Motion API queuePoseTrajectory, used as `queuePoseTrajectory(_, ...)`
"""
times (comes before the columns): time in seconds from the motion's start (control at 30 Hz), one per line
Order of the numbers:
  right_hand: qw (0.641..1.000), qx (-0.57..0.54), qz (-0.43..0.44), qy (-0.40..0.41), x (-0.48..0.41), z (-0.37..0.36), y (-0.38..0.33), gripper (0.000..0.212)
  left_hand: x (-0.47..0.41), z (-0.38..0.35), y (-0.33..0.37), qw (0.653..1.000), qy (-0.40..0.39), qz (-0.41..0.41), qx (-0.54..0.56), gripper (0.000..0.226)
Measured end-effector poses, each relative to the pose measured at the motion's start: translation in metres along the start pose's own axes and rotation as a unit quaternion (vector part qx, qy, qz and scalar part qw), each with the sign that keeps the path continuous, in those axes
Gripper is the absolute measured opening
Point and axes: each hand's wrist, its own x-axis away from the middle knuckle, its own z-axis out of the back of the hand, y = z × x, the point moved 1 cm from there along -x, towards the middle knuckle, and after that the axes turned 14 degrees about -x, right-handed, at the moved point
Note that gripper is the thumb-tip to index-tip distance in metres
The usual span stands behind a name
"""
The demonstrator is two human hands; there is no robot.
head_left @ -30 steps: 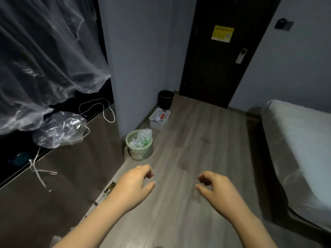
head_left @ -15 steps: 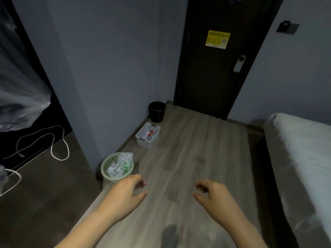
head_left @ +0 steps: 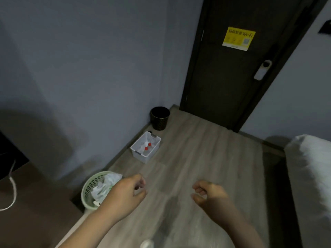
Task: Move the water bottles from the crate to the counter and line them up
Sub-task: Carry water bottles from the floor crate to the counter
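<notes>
Looking down at the wooden floor (head_left: 197,158), I am seeing one white crate (head_left: 154,139) sitting by the wall, and I am counting two water bottles (head_left: 147,151) with red caps inside it. One black bin (head_left: 160,119) is standing just beyond the crate; one green basket (head_left: 89,187) stuffed with wrappers is sitting nearer me. My two hands are hovering well apart from the crate: the left hand (head_left: 125,192) and right hand (head_left: 209,194) are both loosely curled, gripping nothing. One white cable (head_left: 13,194) is trailing across the brown tabletop (head_left: 26,224).
</notes>
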Motion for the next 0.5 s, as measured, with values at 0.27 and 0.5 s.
queuePoseTrajectory(0.27,0.999,0.022,0.015,-0.032,-0.151,0.047,0.009,0.017,-0.167,0.006,0.002,0.999,-0.035,0.035,0.021,0.016)
queuePoseTrajectory(0.5,0.997,0.015,0.036,-0.066,-0.298,0.096,0.045,0.021,-0.292,-0.012,0.018,0.996,-0.036,0.085,-0.014,0.019)
